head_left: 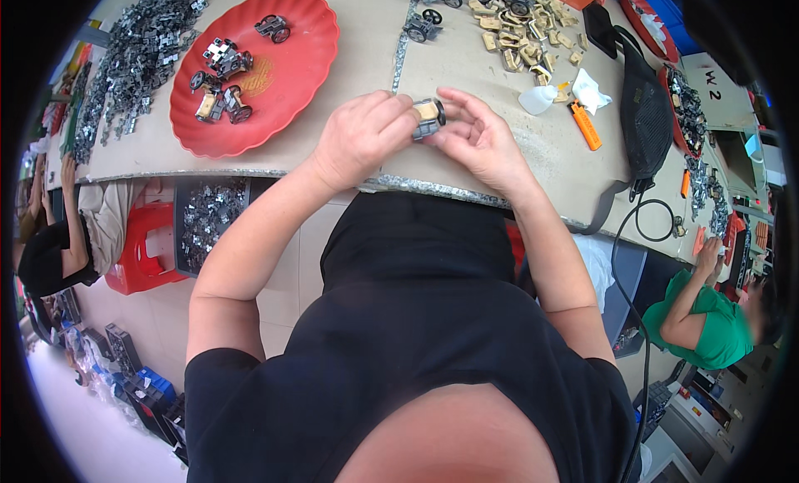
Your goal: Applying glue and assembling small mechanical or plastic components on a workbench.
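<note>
Over the table's near edge, my two hands hold a small toy vehicle (427, 121) between them. It has a grey body, a beige piece on it and a black wheel at its right side. My left hand (359, 136) is closed on its left side, the fingertips curled. On the other side, my right hand (489, 143) pinches it near the wheel with thumb and fingers. A red scalloped plate (304, 50) lies to the left, bearing several similar toy vehicles (272, 29). Beyond my hands another wheeled piece (424, 26) stands on the table.
Grey parts (141, 58) are heaped far left, beige parts (520, 33) at the back. To the right lie a white bottle (538, 99), an orange cutter (586, 126) and a black bag (646, 108) with a cable. People work at left (71, 241) and right (707, 321).
</note>
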Motion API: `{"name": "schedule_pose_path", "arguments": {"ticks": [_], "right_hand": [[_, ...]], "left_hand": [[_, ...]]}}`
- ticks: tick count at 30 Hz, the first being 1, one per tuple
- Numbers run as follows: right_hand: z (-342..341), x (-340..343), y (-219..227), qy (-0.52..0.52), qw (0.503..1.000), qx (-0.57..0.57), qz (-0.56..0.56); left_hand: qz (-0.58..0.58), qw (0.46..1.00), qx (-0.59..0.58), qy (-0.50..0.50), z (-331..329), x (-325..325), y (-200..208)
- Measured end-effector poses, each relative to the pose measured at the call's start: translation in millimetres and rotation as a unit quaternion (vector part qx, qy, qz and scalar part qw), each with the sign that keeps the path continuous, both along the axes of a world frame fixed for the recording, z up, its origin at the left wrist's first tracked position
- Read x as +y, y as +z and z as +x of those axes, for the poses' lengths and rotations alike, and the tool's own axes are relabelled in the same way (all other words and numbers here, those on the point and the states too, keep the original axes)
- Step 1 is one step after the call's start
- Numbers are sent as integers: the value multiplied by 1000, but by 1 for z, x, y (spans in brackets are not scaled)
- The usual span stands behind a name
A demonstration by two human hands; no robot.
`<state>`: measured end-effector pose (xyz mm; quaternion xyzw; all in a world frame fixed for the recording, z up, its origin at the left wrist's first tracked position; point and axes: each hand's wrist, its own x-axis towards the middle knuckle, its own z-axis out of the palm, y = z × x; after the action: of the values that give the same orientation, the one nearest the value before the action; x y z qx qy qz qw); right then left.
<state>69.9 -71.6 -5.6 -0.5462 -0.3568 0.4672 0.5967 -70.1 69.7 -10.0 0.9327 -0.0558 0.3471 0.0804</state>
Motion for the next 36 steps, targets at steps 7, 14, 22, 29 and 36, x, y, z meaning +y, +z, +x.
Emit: {"name": "schedule_pose_path", "arguments": {"ticks": [7, 14, 22, 29, 36], "right_hand": [[0, 9, -3, -27, 997, 37, -55], [10, 10, -8, -25, 997, 67, -41], [12, 13, -9, -16, 997, 71, -14], [2, 10, -8, -50, 998, 44, -18], [2, 9, -15, -88, 995, 8, -39]], "left_hand": [[38, 999, 2, -2, 4, -13, -2], [-182, 982, 42, -9, 3, -18, 1], [-729, 675, 115, -8, 16, -24, 3], [-758, 645, 85, -46, 14, -27, 0], [-760, 642, 82, -61, 17, -27, -18]]}}
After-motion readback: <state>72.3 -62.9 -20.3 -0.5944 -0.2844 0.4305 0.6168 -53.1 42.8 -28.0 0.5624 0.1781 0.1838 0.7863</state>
